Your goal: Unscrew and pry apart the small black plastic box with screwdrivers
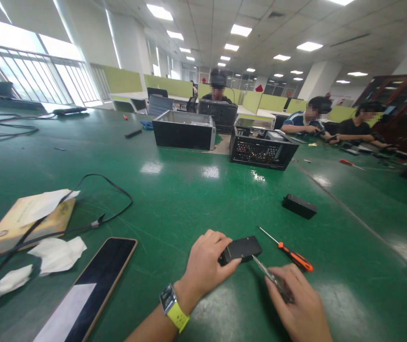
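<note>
In the head view, a small black box [246, 248] is held to the right of the phone [101, 275]. Its left end is gripped between the thumb and fingers of the left hand [203, 266]. A clear-handled screwdriver [276, 283] is grasped by the right hand [298, 301], its tip brought to the box's near edge; whether it is firmly seated cannot be told. The step is probably best done with the box steadied, the tip well seated, pressure applied gently, and the left thumb kept out of the tip's path in case of a slip. Ceiling lights [241, 30] are mirrored in the glossy green table [160, 204]. An orange-handled screwdriver [296, 257] is left well right of the phone; beyond it, two computer cases [184, 137] are set near seated co-workers [298, 121].
</note>
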`<state>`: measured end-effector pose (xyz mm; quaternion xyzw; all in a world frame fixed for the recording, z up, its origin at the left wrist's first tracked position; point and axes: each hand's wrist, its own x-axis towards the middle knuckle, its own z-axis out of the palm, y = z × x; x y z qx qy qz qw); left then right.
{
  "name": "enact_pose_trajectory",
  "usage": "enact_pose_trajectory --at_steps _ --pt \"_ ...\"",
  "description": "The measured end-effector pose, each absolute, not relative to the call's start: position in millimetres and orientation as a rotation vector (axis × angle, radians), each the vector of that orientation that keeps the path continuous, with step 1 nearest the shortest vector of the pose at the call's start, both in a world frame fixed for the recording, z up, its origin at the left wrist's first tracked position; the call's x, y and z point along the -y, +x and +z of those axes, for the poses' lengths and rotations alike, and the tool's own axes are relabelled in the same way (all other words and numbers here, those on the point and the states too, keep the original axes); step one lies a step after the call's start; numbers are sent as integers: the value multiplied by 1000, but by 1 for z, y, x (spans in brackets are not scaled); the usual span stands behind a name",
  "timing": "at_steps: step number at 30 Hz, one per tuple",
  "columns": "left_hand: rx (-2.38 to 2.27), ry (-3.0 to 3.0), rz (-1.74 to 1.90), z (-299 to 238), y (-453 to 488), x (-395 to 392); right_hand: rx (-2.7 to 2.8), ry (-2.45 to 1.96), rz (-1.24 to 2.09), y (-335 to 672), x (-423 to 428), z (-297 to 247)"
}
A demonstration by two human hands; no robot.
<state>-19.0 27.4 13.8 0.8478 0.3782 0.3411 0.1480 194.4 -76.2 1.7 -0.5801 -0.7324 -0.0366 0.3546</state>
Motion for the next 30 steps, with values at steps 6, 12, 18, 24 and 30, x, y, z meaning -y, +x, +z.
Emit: enact_pose_trajectory --at_steps 6,12,18,24,30 --pt "-1091 2427 1005 12 -18 -27 1861 -1644 -33 168 72 8" --pt "-1081 2392 1023 12 -17 -27 1817 -1798 54 165 72 1" --pt "-1064 2366 1087 11 -18 -26 1800 -1863 241 174 78 -18" --pt "-1083 2374 1062 11 -17 -26 1759 -2115 385 219 100 -24" --pt "-1112 2354 1015 15 -18 -25 1709 -2242 304 231 87 -8"
